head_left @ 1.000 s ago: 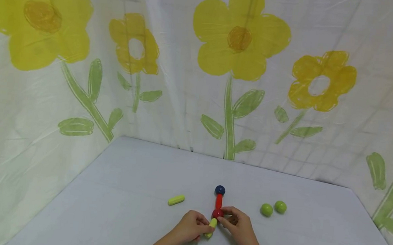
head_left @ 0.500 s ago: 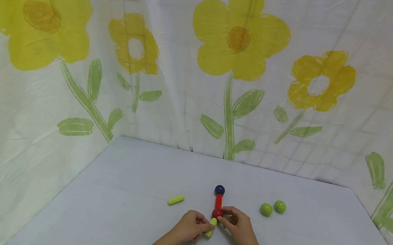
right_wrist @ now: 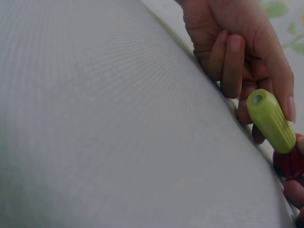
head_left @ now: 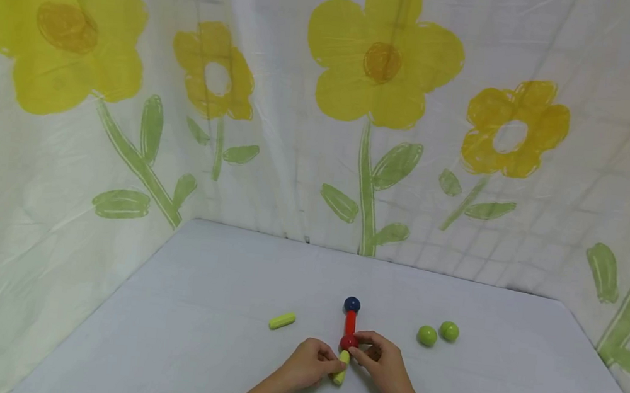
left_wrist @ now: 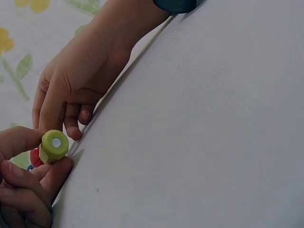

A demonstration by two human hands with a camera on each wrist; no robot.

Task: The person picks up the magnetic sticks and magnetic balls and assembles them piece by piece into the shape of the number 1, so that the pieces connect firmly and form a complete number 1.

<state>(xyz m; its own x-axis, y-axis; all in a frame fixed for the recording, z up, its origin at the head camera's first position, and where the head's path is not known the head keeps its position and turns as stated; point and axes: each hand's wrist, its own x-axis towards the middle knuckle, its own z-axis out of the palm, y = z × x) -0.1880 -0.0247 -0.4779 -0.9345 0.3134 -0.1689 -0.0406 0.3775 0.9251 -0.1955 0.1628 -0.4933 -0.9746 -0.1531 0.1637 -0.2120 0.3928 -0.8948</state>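
Observation:
My left hand pinches a yellow-green magnetic rod between thumb and fingers. The rod's far end meets a red ball, which my right hand grips between thumb and forefinger from the right. From that ball a red rod runs away from me to a dark blue ball, making one straight piece on the table. In the left wrist view the near end of the yellow-green rod shows a round silvery disc. Part of the red ball is hidden behind my fingers.
A second yellow-green rod lies on the white table left of the hands. Two green balls sit close together to the right. A flower-printed curtain stands behind and beside the table.
The yellow-green rod's near end has swung slightly to the right, bringing it closer in line with the red rod. My right hand has barely moved and keeps hold of the red ball.

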